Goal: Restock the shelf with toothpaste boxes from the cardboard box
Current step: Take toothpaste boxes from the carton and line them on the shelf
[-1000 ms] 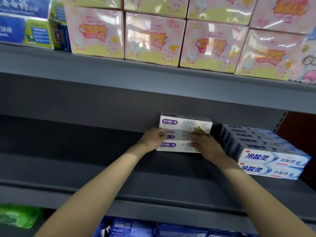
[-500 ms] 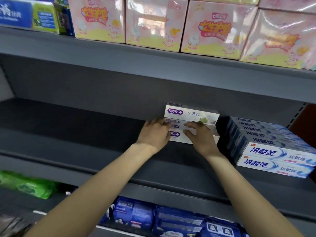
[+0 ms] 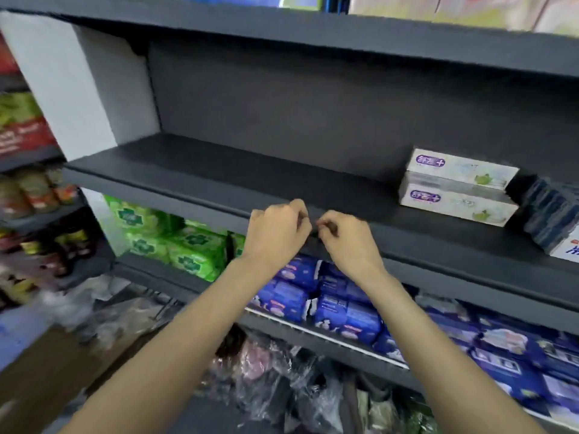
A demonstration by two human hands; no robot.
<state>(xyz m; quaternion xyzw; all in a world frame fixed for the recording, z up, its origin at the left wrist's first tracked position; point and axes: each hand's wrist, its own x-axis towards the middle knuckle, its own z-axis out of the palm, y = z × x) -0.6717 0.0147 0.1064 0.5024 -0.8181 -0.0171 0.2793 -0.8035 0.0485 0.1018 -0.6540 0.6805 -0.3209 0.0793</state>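
Dark grey shop shelving fills the view, most of the middle shelf bare. Toothpaste boxes: two white ones with purple logos, stacked flat at about three o'clock on that shelf, upper one resting squarely on the lower. Just beside them, further toward three o'clock, a blurred pile of blue-and-white boxes runs off the frame edge. My left hand and right hand sit at frame centre, in front of the shelf's front lip, well apart from the stack. Both have fingers curled in, knuckles toward each other, almost touching; neither has hold of anything I can make out. Blue packs on the shelf below at five o'clock, green packs at nine. Brown cardboard box at about eight o'clock, low and blurred; contents not visible. Judgement: placing is done for this pair, and the step in hand is the empty-handed trip back for more. Next move calls for reaching down toward eight o'clock, gripping fresh boxes by their long sides, and setting them left of the stack, logos facing out.
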